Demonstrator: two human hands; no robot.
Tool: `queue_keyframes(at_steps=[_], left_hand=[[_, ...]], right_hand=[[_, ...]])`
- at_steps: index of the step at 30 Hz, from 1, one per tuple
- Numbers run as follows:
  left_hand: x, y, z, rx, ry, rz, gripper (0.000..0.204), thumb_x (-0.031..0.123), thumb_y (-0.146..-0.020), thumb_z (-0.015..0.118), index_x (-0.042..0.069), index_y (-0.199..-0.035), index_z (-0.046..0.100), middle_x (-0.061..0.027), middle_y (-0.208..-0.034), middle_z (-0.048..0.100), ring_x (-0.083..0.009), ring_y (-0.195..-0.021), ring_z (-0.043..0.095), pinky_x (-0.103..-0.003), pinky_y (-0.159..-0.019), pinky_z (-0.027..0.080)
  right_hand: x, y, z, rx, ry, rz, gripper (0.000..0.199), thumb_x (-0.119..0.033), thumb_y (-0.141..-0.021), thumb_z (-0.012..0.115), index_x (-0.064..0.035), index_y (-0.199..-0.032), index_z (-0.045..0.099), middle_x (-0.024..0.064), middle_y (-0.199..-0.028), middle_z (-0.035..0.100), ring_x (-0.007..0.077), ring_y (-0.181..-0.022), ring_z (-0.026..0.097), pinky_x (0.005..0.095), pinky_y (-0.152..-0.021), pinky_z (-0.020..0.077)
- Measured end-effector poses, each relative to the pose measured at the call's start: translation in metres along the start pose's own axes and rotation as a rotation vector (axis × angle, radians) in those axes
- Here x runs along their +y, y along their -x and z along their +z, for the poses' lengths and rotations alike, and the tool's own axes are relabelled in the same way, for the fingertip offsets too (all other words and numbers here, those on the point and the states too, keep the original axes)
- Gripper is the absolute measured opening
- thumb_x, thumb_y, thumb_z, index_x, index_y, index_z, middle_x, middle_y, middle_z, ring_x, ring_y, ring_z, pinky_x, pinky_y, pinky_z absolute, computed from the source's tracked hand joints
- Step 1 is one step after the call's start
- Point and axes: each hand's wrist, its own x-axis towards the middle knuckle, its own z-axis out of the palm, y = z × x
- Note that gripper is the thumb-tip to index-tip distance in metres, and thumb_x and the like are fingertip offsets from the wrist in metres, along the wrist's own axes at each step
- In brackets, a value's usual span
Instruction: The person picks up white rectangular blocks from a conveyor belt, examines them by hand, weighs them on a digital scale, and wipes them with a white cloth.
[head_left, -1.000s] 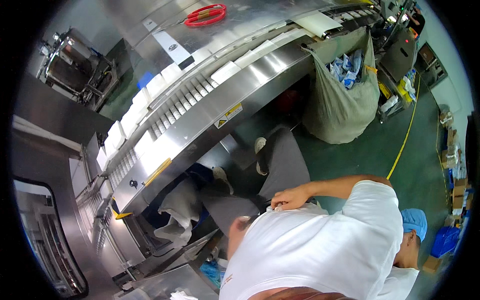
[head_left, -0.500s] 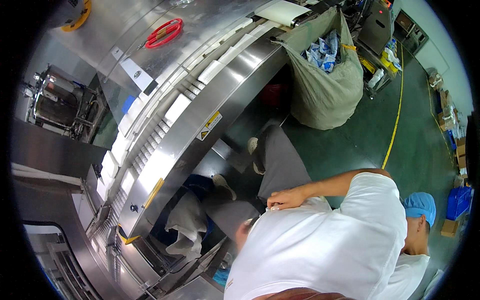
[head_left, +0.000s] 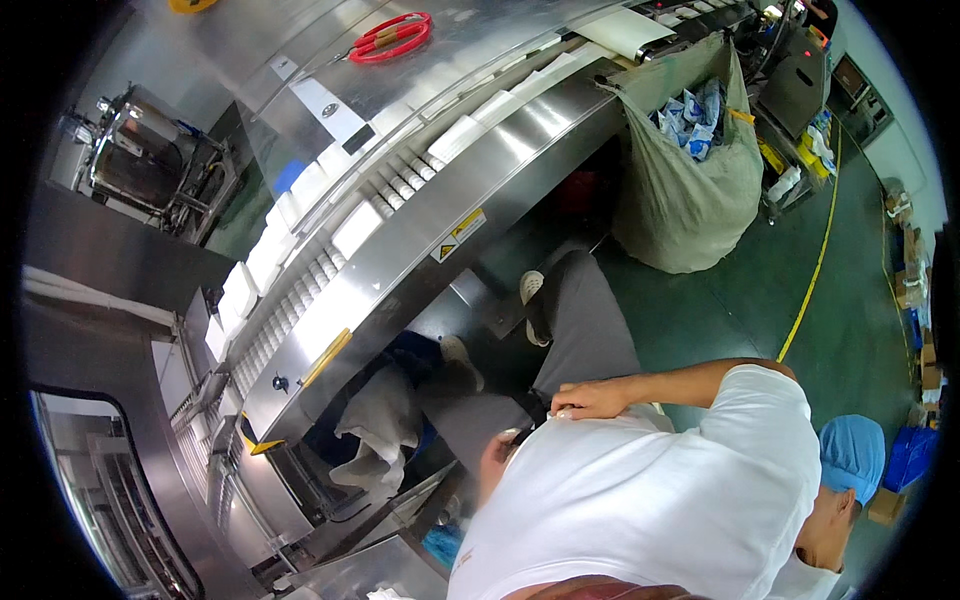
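Note:
My right hand [head_left: 592, 398] is closed on the hem of my white shirt [head_left: 650, 490] at the waist, its fingers bunching the cloth. Lower and to the left, my left hand [head_left: 494, 462] is at the other side of the waist, partly covered by the shirt. Its fingers look curled beside something dark, which I cannot make out. Below the hands show my grey trousers [head_left: 590, 330] and a light shoe [head_left: 531, 288].
A curved roller conveyor [head_left: 325, 265] carrying white blocks runs along the left. A large cloth sack [head_left: 685, 215] of blue-and-white packets stands ahead. At right is a co-worker in a blue cap [head_left: 850, 455]. A grey cloth [head_left: 380, 420] hangs over a dark blue bin under the conveyor.
The view has swung a little, so the conveyor and sack sit further right in the picture. Both hands stay at the waist, with the right still gripping the shirt hem.

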Motion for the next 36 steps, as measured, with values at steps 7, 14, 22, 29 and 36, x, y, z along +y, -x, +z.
queue_keyframes(at_steps=[7,14,22,29,36], left_hand=[[0.033,0.016,0.008,0.015,-0.043,-0.094,0.037,0.004,-0.094,0.072,0.003,-0.129,0.059,-0.007,-0.115,0.067,-0.0157,-0.107,0.063,-0.031,-0.095,0.051],[0.041,0.009,0.003,-0.003,-0.128,-0.078,0.035,0.004,-0.095,0.071,0.002,-0.129,0.06,-0.008,-0.116,0.067,-0.0172,-0.108,0.063,-0.032,-0.097,0.051],[0.02,-0.04,-0.03,-0.053,0.193,-0.333,0.038,0.008,-0.093,0.075,0.003,-0.128,0.062,-0.0084,-0.126,0.067,-0.0175,-0.116,0.062,-0.033,-0.101,0.049],[0.043,-0.045,-0.015,-0.091,0.024,-0.256,0.038,0.009,-0.093,0.076,0.003,-0.128,0.062,-0.0083,-0.127,0.067,-0.017,-0.116,0.062,-0.033,-0.101,0.049],[0.047,-0.017,-0.002,-0.077,-0.083,-0.14,0.039,0.009,-0.093,0.076,0.003,-0.128,0.062,-0.0083,-0.128,0.067,-0.0165,-0.116,0.062,-0.032,-0.102,0.048]], right_hand=[[0.0,-0.007,0.002,0.0,0.051,-0.028,0.032,-0.022,-0.108,0.049,-0.003,-0.131,0.057,0.0192,-0.124,0.056,0.0347,-0.118,0.059,0.0428,-0.103,0.0466],[0.016,-0.018,0.006,0.013,0.179,-0.148,0.027,-0.024,-0.108,0.049,-0.0047,-0.124,0.06,0.0206,-0.118,0.057,0.0369,-0.115,0.058,0.0445,-0.097,0.0473],[-0.008,-0.103,0.004,-0.067,0.363,-0.204,0.039,-0.03,-0.099,0.054,0.0046,-0.095,0.072,0.0295,-0.104,0.071,0.0478,-0.099,0.067,0.0555,-0.088,0.0529],[-0.046,-0.119,0.021,0.057,0.54,-0.061,0.037,-0.03,-0.096,0.06,0.001,-0.105,0.077,0.0246,-0.109,0.074,0.0427,-0.103,0.07,0.0525,-0.091,0.055],[-0.042,-0.108,0.016,0.038,0.613,-0.225,0.022,-0.021,-0.089,0.063,-0.0059,-0.093,0.079,0.0189,-0.093,0.076,0.038,-0.09,0.074,0.0518,-0.074,0.06]])
